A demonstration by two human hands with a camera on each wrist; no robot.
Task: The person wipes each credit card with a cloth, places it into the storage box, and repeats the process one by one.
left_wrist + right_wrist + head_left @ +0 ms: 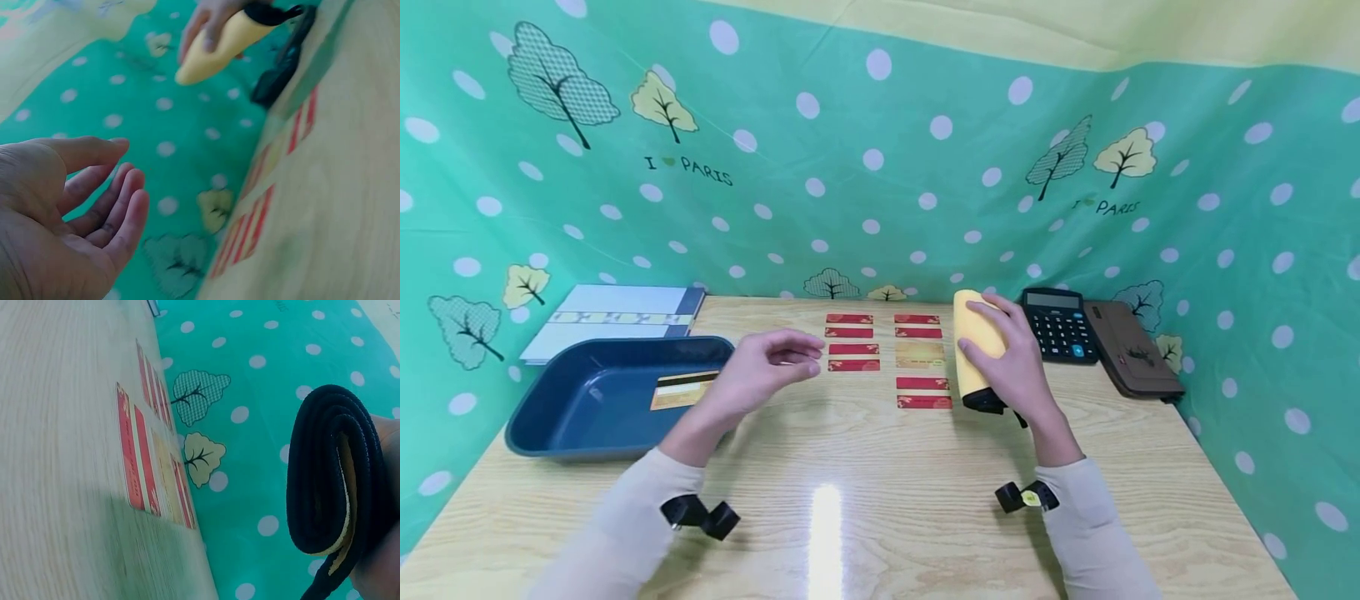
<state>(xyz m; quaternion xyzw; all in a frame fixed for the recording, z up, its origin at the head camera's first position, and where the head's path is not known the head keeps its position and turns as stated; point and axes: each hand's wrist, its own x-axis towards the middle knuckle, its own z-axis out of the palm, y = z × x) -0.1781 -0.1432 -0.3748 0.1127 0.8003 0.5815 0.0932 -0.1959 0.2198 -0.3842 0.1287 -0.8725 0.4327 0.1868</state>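
My right hand grips a rolled-up yellow and black fabric piece, held tilted over the table's right half. In the right wrist view the dark spiral end of the roll shows, with a loose strip hanging below. My left hand, fingers relaxed and slightly bent, hovers empty beside the blue basin. Between the hands, several red-banded cards and a gold card lie in two columns. Another gold card with a black stripe is in the basin, partly behind my left wrist.
A black calculator and a brown zipped case lie at the back right. A white and blue folder lies behind the basin. A green dotted curtain hangs along the table's back and sides.
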